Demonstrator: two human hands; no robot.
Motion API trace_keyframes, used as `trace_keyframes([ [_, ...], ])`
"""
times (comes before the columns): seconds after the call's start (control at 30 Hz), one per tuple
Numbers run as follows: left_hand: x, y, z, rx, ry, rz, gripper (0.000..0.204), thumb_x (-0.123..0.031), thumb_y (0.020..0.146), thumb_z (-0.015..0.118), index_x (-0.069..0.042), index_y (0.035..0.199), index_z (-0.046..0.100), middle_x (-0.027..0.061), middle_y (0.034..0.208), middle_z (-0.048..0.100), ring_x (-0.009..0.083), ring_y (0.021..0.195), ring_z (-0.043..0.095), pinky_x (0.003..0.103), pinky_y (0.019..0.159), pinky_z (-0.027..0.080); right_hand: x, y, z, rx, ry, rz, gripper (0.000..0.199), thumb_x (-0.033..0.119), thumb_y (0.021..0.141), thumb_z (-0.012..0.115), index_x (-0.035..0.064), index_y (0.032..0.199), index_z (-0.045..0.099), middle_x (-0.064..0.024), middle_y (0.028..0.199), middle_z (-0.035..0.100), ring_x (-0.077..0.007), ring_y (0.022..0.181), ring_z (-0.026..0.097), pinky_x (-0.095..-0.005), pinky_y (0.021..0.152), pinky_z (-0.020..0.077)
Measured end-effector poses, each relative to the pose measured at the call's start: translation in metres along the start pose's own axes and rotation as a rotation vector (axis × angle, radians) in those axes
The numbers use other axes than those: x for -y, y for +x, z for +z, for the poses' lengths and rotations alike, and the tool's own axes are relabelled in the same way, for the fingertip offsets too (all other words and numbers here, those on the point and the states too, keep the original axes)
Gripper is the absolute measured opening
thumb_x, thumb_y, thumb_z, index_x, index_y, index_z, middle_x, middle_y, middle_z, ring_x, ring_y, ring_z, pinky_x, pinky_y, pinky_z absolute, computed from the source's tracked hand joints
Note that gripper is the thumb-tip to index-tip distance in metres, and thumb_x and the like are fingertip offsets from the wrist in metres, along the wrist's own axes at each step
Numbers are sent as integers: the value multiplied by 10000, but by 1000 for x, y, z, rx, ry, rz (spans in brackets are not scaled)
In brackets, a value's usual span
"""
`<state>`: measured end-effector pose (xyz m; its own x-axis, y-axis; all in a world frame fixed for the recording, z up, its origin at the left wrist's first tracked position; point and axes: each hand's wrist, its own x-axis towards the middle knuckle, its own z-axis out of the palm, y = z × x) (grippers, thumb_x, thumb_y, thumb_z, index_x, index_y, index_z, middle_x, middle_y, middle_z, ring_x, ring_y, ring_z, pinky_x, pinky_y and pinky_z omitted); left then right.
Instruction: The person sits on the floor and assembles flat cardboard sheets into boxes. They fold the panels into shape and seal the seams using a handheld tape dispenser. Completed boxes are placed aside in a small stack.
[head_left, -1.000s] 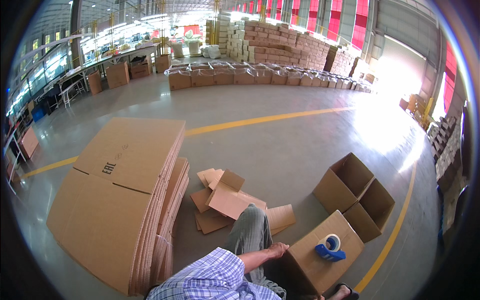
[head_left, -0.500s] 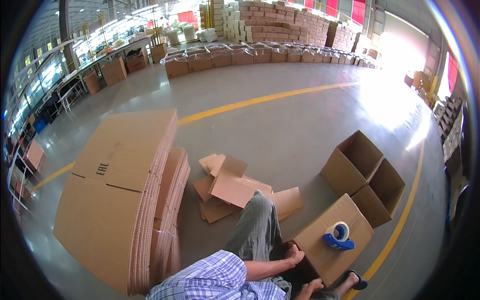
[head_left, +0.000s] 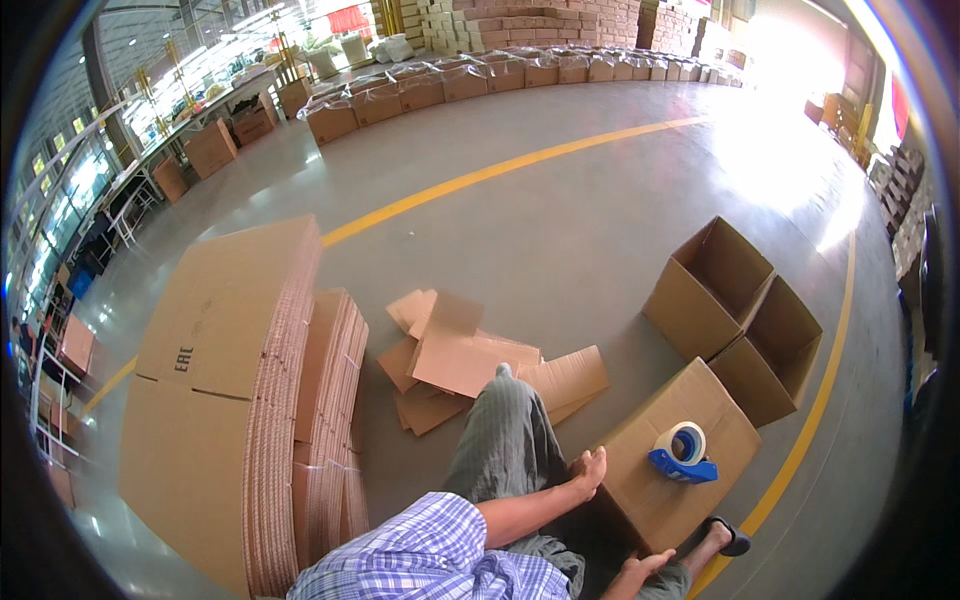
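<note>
A brown cardboard box (head_left: 665, 500) sits at my right knee. On it lies a blue tape dispenser (head_left: 683, 467) with a roll of pale tape (head_left: 688, 437). My left hand (head_left: 590, 470) rests against the box's near left corner, its fingers stretched out. At the near right corner is my right hand (head_left: 645, 568), its fingers extended along the edge. Neither hand appears to grip anything, though the box's near side is mostly in shadow between them.
Two open cardboard boxes (head_left: 722, 268) stand beyond the taped-over one. A tall stack of flattened cartons (head_left: 200, 420) rises at left. Loose cardboard pieces (head_left: 470, 362) lie ahead of my knee. A yellow floor line (head_left: 800, 440) runs at right; a row of cartons (head_left: 465, 84) stands far off.
Both hands have shifted from the lower part of the box's near side to its corners, and their fingers have straightened. The whole view has tilted slightly downward.
</note>
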<state>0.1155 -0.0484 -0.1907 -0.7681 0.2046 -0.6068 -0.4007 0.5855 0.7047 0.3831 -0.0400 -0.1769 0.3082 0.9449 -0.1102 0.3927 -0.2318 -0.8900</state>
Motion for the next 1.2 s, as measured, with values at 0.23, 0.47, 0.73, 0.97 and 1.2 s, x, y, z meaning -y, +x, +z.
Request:
trace_keyframes([
  [0.23, -12, -20, 18, -234, -197, -47, 704, -458, 917, 512, -36, 1427, 270, 414, 1369, 299, 519, 1140, 490, 525, 978, 414, 15, 11, 10, 200, 149, 342, 481, 511, 828, 530, 47, 874, 646, -150, 803, 651, -320, 735, 590, -451, 700, 465],
  [0.47, -7, -40, 28, -294, -7, 131, 800, -360, 913, 551, -22, 1489, 109, 490, 1341, 244, 591, 1201, 409, 553, 1018, 369, 16, 21, 9, 356, 176, 594, 577, 592, 851, 475, 50, 944, 650, -153, 864, 662, -324, 795, 596, -457, 750, 467],
  [0.73, 19, -119, 25, 326, 483, 380, 742, -184, 890, 450, -185, 1539, 89, 504, 1337, 272, 606, 1109, 490, 560, 961, 427, -1, 40, -3, 516, 132, 681, 691, 685, 878, 412, 54, 1024, 655, -155, 934, 674, -329, 863, 602, -465, 806, 470],
  [0.97, -22, -128, 1, 738, 429, 1205, 401, -128, 812, 578, 3, 1187, 525, 276, 990, 633, 428, 950, 625, 485, 801, 514, 3, 52, -23, 886, -33, 574, 857, 749, 897, 305, 0, 1220, 570, -179, 1114, 652, -315, 1017, 607, -445, 895, 480],
  [1.2, -92, -51, -8, 249, 744, 1534, 569, -113, 862, 551, -5, 1397, 392, 236, 1482, 334, 405, 1359, 364, 565, 1124, 252, 33, 7, -34, 392, 109, 734, 591, 538, 854, 610, 1, 1101, 625, -198, 1152, 618, -331, 1083, 562, -437, 942, 445],
])
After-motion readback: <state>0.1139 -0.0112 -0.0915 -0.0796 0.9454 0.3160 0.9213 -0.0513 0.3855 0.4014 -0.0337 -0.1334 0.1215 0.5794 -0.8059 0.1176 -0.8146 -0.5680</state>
